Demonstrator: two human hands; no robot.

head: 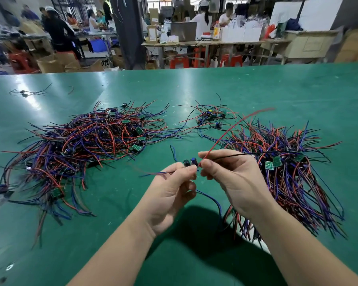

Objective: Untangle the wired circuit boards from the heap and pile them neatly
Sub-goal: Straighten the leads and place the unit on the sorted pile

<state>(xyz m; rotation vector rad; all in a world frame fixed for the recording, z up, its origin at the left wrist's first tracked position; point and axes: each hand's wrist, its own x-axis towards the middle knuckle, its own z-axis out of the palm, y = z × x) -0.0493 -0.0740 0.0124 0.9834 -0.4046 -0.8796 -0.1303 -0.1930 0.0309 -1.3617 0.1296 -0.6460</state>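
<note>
Wired circuit board [191,162] sits at the fingertips of the left hand [172,193], which pinches it. The right hand [234,182], just beside it, pinches its wires [225,133]. The tangled heap [81,145] lies left of the left hand, and the straighter pile [287,178] lies right of the right hand.

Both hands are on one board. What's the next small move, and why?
Probably slide the right hand outward along the red wire and black wire it pinches, while the left hand steadies the board. The red wire arcs up loosely, and the pile on the right holds its wires roughly parallel.
</note>
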